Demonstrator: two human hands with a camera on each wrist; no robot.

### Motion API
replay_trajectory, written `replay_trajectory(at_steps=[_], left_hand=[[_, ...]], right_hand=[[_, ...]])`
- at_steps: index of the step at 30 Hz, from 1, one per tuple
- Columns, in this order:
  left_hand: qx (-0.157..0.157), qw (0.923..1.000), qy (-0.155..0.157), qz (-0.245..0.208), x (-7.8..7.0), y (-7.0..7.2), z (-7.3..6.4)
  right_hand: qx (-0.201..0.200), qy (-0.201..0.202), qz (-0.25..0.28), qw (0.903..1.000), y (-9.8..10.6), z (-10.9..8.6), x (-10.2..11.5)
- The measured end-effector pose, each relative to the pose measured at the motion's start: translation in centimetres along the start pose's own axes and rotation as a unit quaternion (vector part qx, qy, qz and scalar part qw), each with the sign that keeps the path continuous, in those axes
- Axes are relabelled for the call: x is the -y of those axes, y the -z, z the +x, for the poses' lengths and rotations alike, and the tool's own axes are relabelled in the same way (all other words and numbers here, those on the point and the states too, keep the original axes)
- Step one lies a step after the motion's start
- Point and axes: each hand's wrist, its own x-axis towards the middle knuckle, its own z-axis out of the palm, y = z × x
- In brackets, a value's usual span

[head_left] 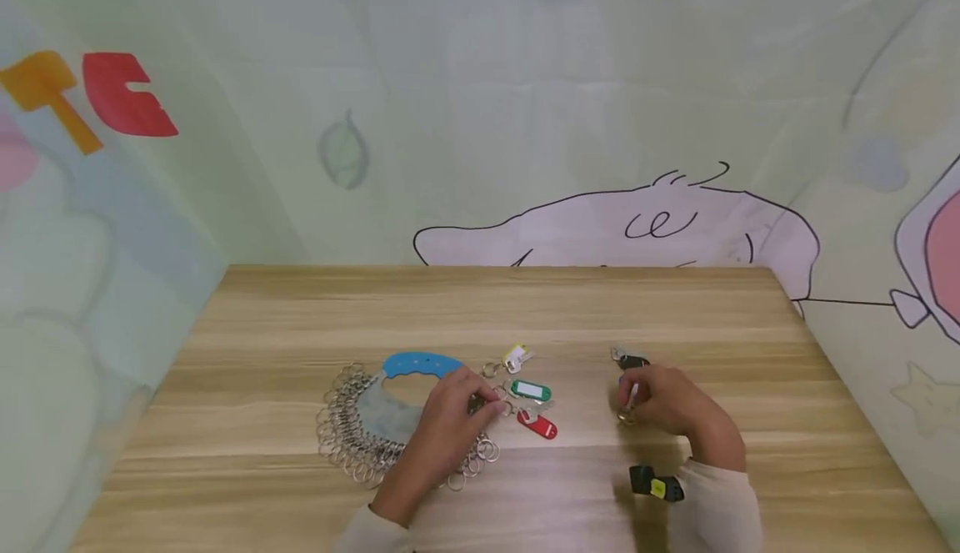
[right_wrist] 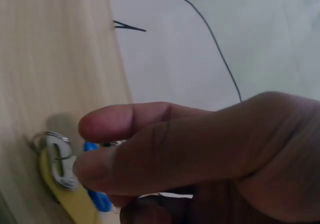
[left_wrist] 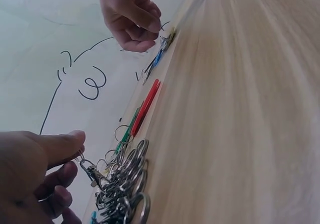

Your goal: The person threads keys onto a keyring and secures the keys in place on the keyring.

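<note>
My left hand (head_left: pixel 453 411) pinches a small metal snap hook (left_wrist: pixel 92 174) between thumb and finger, among the rings along the near right edge of a fan-shaped ring holder (head_left: pixel 386 411) with a blue handle (head_left: pixel 420 363). Right beside those fingertips lie keys with a green tag (head_left: pixel 531 389), a red tag (head_left: pixel 537 425) and a yellow tag (head_left: pixel 516 359). Over at the right, my right hand (head_left: pixel 667 399) hovers with bent fingers, thumb and fingertip apart. Below them are a second yellow tag (right_wrist: pixel 55 184) with a key and a blue tag (right_wrist: pixel 101 202), partly hidden.
A black tag (head_left: pixel 636 362) with a key lies just beyond my right hand. Next to the right sleeve (head_left: pixel 720 503) is a small black piece (head_left: pixel 656 484) with a yellow label. The wooden table (head_left: pixel 495 303) ends at a printed cloth wall (head_left: pixel 450 119) behind.
</note>
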Motion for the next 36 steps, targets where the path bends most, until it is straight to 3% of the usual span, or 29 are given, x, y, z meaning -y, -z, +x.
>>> replay_trajectory(at_steps=[5,10,17,23,30,33,36], left_hand=[[-0.015,0.9998,-0.013,-0.007,0.0,0.1,0.1],[-0.001,0.9994,-0.004,-0.036,0.0,0.4,0.1],[0.015,0.9989,0.013,-0.043,0.1,0.6,0.1],[0.021,0.9984,0.016,-0.050,0.2,0.7,0.1],[0.027,0.9971,0.006,-0.070,0.6,0.5,0.1],[0.028,0.9969,0.004,-0.073,0.6,0.4,0.1],[0.031,0.9967,0.005,-0.075,0.6,0.3,0.1]], right_hand=[[0.003,-0.010,-0.029,0.9995,-0.6,0.5,-0.1],[-0.006,0.004,-0.038,0.9992,-0.6,0.6,0.0],[-0.033,0.038,0.023,0.9985,0.2,0.5,0.5],[-0.086,0.071,0.089,0.9898,0.7,0.6,1.7],[-0.150,0.084,0.206,0.9632,0.3,1.3,3.3],[-0.156,0.104,0.290,0.9386,-0.4,1.9,3.7],[-0.134,0.156,0.373,0.9050,-1.6,2.9,3.6]])
